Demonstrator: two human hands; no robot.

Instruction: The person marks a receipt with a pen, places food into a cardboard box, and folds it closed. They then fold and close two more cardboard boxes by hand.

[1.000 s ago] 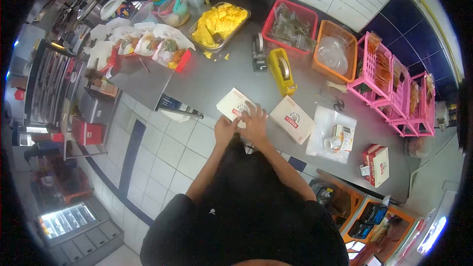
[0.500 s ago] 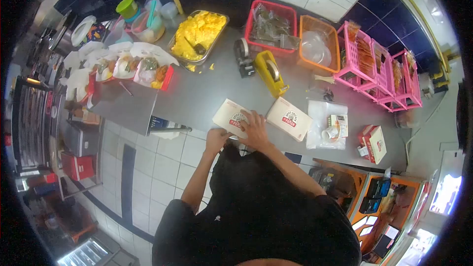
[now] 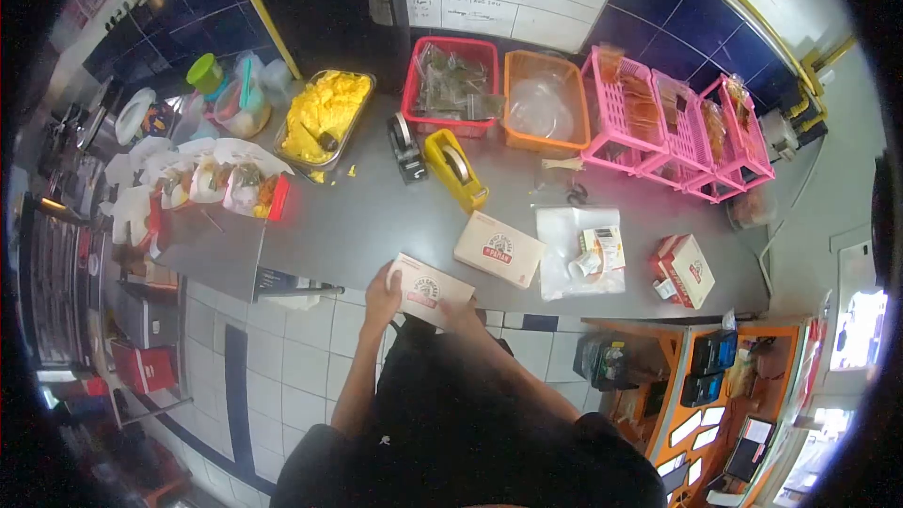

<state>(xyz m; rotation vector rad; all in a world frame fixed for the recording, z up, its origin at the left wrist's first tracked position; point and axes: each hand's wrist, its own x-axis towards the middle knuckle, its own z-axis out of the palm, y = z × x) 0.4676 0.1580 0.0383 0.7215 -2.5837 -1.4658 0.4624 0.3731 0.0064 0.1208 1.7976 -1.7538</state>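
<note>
A closed cream food box (image 3: pixel 423 290) with a red and black logo is held near the counter's front edge. My left hand (image 3: pixel 382 293) grips its left end, fingers wrapped round the edge. At the right end, my right hand (image 3: pixel 459 312) is closed on the same box, its fingers partly blurred. Just behind and to the right lies a second closed cream box (image 3: pixel 499 249) with the same logo.
Behind are a yellow tape dispenser (image 3: pixel 456 170), a black dispenser (image 3: pixel 406 149), a tray of yellow food (image 3: pixel 324 118), and red (image 3: pixel 453 85), orange (image 3: pixel 546 102) and pink (image 3: pixel 628 118) baskets. Open filled boxes (image 3: pixel 221 185) stand left; plastic bags (image 3: pixel 557 263) and a red-sided box (image 3: pixel 684 271) lie right.
The view has shifted. My right hand has moved from the top of the held box to its right end, and my left hand from its front edge to its left end.
</note>
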